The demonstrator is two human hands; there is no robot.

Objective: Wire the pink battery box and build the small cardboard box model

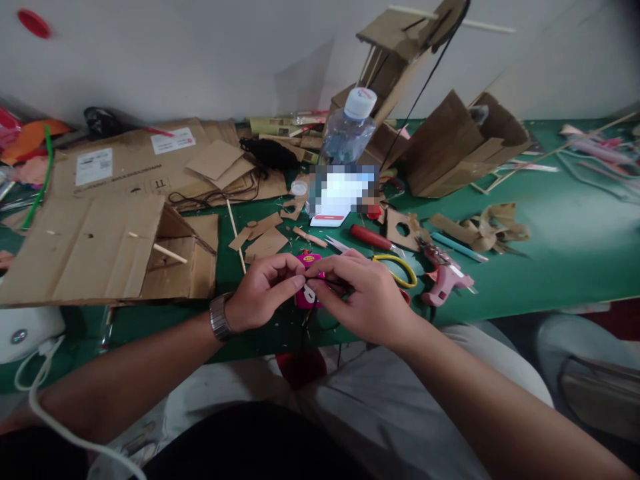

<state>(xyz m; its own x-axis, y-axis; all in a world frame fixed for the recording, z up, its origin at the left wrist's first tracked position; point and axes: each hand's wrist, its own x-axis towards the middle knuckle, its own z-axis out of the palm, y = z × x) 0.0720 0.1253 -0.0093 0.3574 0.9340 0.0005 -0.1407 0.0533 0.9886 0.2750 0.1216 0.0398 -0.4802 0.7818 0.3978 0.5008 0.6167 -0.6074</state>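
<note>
My left hand point(265, 290) and my right hand point(367, 293) meet fingertip to fingertip near the table's front edge. Both are closed in a pinch on a thin black cord point(340, 285), with more dark cord hanging below the fingers. Just beneath them lies a bright pink object with a white figure point(309, 295), partly hidden by my fingers. Beyond my right hand are scissors with yellow handles point(403, 265) and a red-handled tool point(367, 236). A pink glue gun point(445, 283) rests to the right of that hand.
A cardboard house shape point(85, 247) stands at left, near cardboard sheets point(135, 163). Behind my hands are cardboard scraps point(267, 245), a lit phone point(327, 218) and a plastic bottle point(347, 137). A tall cardboard build point(400, 33) and a cardboard box point(440, 150) stand at the back right.
</note>
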